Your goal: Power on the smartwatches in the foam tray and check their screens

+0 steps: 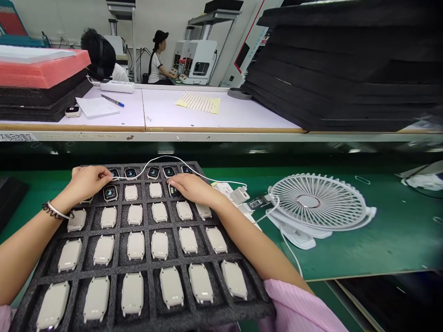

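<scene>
A black foam tray [146, 276] of square pockets lies in front of me, holding rows of smartwatch bodies without straps. In the nearer rows the pale beige backs [135, 246] face up; along the far row dark screens [130, 173] are lit. My left hand [88, 180] is closed at the tray's far left, fingertips pinching the end of a thin white cable [166, 157]. The cable arches across the tray's far side towards the right. My right hand [194, 188] is closed on a screen-up smartwatch [175, 190] in the second row, its fingers partly covering it.
A white fan [318, 203] lies on the green bench right of the tray, beside a power strip with a charger plug [239, 195]. The shelf beyond carries black foam stacks [339, 69], a dotted yellow sheet [199, 102], a pen and papers. Two people sit behind it.
</scene>
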The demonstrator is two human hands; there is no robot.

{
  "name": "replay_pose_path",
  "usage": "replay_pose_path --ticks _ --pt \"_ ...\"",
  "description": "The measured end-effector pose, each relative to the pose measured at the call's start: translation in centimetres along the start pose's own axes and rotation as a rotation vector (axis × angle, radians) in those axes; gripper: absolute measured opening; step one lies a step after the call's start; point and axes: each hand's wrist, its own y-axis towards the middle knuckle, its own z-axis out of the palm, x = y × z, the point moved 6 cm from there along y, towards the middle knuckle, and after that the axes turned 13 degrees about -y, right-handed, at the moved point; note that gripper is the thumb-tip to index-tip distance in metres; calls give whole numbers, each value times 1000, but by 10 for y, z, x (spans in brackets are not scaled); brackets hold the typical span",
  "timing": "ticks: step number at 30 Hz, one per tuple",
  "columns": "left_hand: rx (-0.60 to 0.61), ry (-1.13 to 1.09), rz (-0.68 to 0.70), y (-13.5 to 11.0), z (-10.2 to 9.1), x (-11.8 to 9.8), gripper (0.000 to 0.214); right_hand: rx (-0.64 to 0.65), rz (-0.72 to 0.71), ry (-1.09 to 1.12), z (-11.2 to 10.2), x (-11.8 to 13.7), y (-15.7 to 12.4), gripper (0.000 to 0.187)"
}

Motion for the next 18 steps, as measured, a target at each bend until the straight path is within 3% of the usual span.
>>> replay_pose_path --ticks 2,5,9,14,18 --pt "20 -53 43 -2 6 -16 38 9 9 -10 0 0 0 34" --pt "137 -129 144 -8 31 -39 34 19 13 -16 -2 1 -1 36" --pt "237 93 200 -14 62 -49 18 21 12 50 -8 -2 -5 39" --pt "200 469 288 -14 64 -57 30 52 4 225 -14 -8 -13 32" --pt "257 597 367 -13 66 -67 32 65 37 223 -13 -11 -14 29"
